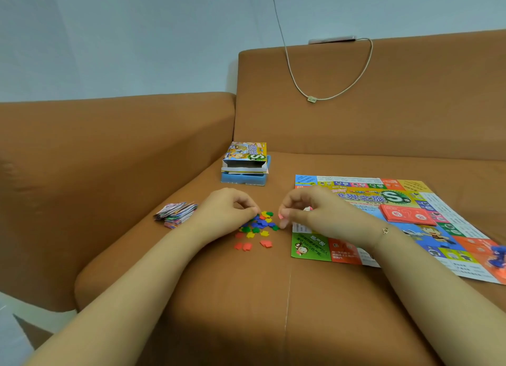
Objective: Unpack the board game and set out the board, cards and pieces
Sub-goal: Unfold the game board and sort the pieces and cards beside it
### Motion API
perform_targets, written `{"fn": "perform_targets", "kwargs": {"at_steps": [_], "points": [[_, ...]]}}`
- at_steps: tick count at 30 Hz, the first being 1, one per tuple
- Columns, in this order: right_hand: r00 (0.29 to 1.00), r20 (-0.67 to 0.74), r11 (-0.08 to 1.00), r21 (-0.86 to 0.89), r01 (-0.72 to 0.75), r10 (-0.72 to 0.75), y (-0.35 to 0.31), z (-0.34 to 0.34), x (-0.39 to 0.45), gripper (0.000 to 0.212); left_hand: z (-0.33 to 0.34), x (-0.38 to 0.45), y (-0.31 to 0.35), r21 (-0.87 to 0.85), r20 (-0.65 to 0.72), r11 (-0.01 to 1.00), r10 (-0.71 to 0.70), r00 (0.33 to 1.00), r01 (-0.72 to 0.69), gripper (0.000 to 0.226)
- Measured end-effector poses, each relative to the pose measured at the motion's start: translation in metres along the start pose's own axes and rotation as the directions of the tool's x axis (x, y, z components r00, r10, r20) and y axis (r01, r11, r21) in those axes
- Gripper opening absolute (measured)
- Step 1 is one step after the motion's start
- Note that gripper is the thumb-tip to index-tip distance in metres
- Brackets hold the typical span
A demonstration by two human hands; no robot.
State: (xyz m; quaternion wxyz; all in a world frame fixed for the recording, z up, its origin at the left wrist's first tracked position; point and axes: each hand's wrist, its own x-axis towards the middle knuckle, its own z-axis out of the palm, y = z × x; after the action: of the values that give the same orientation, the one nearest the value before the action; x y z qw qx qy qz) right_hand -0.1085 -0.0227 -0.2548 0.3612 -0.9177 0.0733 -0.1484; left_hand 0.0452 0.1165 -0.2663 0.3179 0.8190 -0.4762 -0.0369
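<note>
Fingers of the left hand (228, 211): curling down, tips pressing into the near edge of the pile of small red, blue, green and yellow flat plastic pieces (257, 227); whether a piece is being pinched, I cannot tell.
Fingers of the right hand (306, 211): pinching a small pink piece (280, 216) between thumb and forefinger, just right of the pile.
Right wrist: wearing a thin bracelet (385, 230) and crossing over the board's near-left corner.
Colourful paper game board (410, 223): lying unfolded and flat on the orange-brown fabric sofa (191, 283), right of the pile.
Red card stack (406, 215): sitting on the board.
Fanned stack of paper play money (176, 213): resting just left of the left hand.
Printed cardboard game box (245, 163): standing open behind the pile, near the backrest.
</note>
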Motion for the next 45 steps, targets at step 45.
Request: {"fn": "perform_targets", "kwargs": {"at_steps": [45], "points": [[0.991, -0.133, 0.999, -0.045, -0.017, 0.011, -0.001, 0.001, -0.002, 0.013, 0.003, 0.005, 0.022, -0.075, -0.099, 0.992, -0.109, 0.989, 0.101, 0.007]]}}
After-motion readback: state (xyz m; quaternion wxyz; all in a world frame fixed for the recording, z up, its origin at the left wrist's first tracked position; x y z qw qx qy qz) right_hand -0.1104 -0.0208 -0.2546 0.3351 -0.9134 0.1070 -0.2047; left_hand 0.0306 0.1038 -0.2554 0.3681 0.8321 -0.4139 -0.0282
